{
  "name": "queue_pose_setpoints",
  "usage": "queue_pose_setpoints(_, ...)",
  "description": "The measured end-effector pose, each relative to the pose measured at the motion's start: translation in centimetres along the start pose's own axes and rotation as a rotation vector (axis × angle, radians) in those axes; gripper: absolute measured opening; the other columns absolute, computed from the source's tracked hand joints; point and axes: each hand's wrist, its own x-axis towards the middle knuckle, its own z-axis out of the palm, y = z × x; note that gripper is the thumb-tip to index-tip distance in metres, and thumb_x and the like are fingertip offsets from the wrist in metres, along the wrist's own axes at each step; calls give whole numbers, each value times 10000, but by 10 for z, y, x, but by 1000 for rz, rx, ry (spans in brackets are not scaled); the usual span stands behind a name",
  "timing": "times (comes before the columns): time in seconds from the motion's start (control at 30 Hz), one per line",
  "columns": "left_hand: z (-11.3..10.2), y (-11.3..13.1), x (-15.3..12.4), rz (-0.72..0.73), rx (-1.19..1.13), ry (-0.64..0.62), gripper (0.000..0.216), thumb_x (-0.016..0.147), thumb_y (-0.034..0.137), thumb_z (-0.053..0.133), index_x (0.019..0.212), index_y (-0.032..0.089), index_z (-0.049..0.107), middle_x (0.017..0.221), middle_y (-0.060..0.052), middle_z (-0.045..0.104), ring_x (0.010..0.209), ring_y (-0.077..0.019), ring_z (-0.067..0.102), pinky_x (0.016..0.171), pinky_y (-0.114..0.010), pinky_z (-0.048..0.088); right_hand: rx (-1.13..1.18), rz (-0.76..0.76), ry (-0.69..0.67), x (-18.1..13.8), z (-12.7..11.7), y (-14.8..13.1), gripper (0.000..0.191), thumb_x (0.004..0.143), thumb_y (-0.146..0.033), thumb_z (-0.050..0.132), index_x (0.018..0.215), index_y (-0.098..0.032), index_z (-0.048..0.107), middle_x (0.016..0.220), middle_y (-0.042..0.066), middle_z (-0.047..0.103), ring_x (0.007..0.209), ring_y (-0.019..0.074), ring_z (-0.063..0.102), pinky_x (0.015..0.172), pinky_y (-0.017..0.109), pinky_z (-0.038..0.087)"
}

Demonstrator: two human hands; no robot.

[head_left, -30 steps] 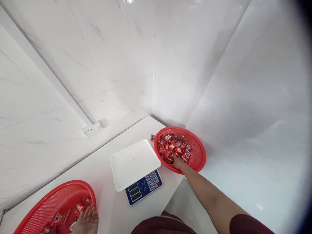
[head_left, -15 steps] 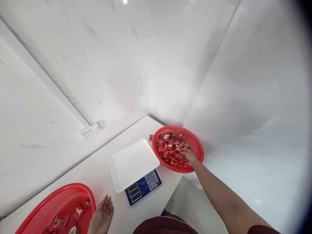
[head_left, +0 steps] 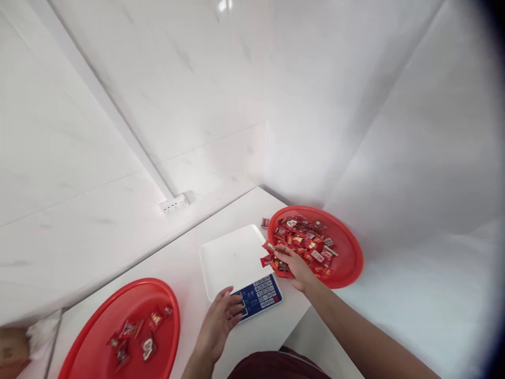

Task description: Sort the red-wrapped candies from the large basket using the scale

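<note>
My right hand (head_left: 292, 266) is closed around several red-wrapped candies (head_left: 270, 258), over the near left rim of the right red basket (head_left: 349, 252). That basket holds a heap of the same candies. Left of it stands a digital scale (head_left: 262, 295) with a bare white tray (head_left: 232, 258) and a blue keypad. My left hand (head_left: 223, 321), fingers apart and nothing in it, hovers at the scale's front left, partly covering its displays. Another red basket (head_left: 173, 321) is at the lower left, with several candies (head_left: 148, 345) scattered in it.
One candy packet (head_left: 265, 222) lies on the white table (head_left: 252, 202) behind the right basket. White walls meet at the table's back corner, and a power socket (head_left: 173, 204) sits on the left wall. A brown object (head_left: 13, 347) shows at the lower left edge.
My right hand has come up out of the candy heap toward the scale with candies in it. My left hand has moved right, to the scale. The view has swung left.
</note>
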Motion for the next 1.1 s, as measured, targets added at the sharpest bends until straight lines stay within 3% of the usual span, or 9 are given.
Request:
queue_pose_setpoints(0.1,23,-1,-7,91,76,-136,605,715,450,647,1258,253,467,1164,-110,588,957,-200,594,769,-320,479,33,45,-137,-24,46,28,260,660,-225,671,846,-225,489,676,-32,649,574,114,618,545,226,488)
queue_pose_setpoints(0.23,32,0,-9,217,88,-100,640,741,533,572,1307,282,411,1147,-82,595,915,-188,594,697,-275,462,-53,148,-317,-47,76,53,278,644,-300,712,812,-215,508,652,-42,627,552,117,606,539,244,481)
queue_pose_setpoints(0.4,21,5,-6,268,51,-23,499,727,515,600,1073,155,600,842,-58,654,626,-103,562,535,-202,402,-154,208,-424,-53,79,58,304,661,-329,719,898,-206,573,728,-17,646,601,135,630,587,284,499)
queue_pose_setpoints(0.5,12,11,-5,256,-69,26,433,728,464,627,1038,162,601,853,-47,655,556,-63,524,502,-181,399,-119,257,-378,-50,76,54,254,666,-276,719,878,-199,601,752,0,651,651,122,630,644,267,498)
queue_pose_setpoints(0.63,7,17,-7,185,-167,61,330,735,393,635,977,177,575,924,-64,659,617,-95,601,579,-220,484,-18,192,-273,-48,79,47,203,688,-315,701,834,-202,617,795,16,646,720,124,617,665,246,486)
queue_pose_setpoints(0.77,15,11,-11,124,-108,-50,301,750,351,622,996,203,532,836,-34,648,650,-133,639,577,-243,510,21,29,-238,-50,85,46,296,653,-420,713,839,-215,607,810,14,642,788,156,604,689,269,483)
queue_pose_setpoints(0.93,28,6,-17,112,-104,-145,280,767,399,606,954,201,540,872,-17,623,710,-112,618,625,-243,525,-86,-42,-283,-55,87,51,370,672,-500,674,905,-225,597,874,22,653,774,160,601,681,289,478)
queue_pose_setpoints(1.1,32,4,-20,161,-146,-149,270,721,297,682,938,207,549,844,4,617,727,-97,601,669,-237,516,-210,-74,-354,-56,88,52,424,738,-542,591,1021,-226,579,1013,62,655,875,183,614,824,350,468)
